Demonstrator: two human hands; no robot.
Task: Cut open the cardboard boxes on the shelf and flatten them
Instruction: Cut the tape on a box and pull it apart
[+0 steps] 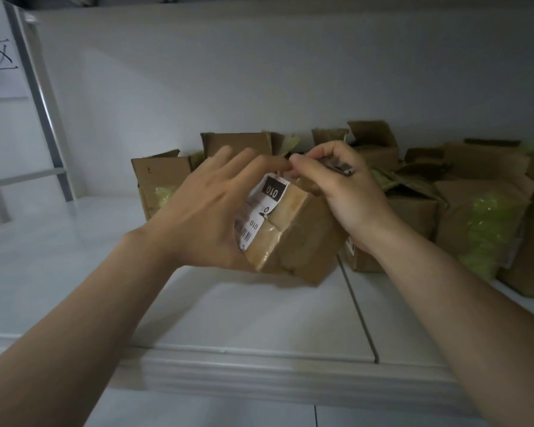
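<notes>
Currently worked: small taped cardboard box [293, 229], tilted, centre of view; low corner at or just above the white shelf [228, 318], cannot tell which.
Label: white shipping label [259, 211] reading "010", on the face turned toward 10 o'clock.
Left hand [198, 211]: fingers straight and spread, pressed flat against the labelled face.
Right hand [349, 195]: at the box's 1 o'clock top corner, fingertips pinched together there, metal cutter [341, 168] gripped under the curled fingers.
Others: opened cardboard boxes [475, 211] with yellow-green tape, flaps up, from 11 round to 3 o'clock of the taped one.
Sign: paper sheet [0, 57], far 10 o'clock.
</notes>
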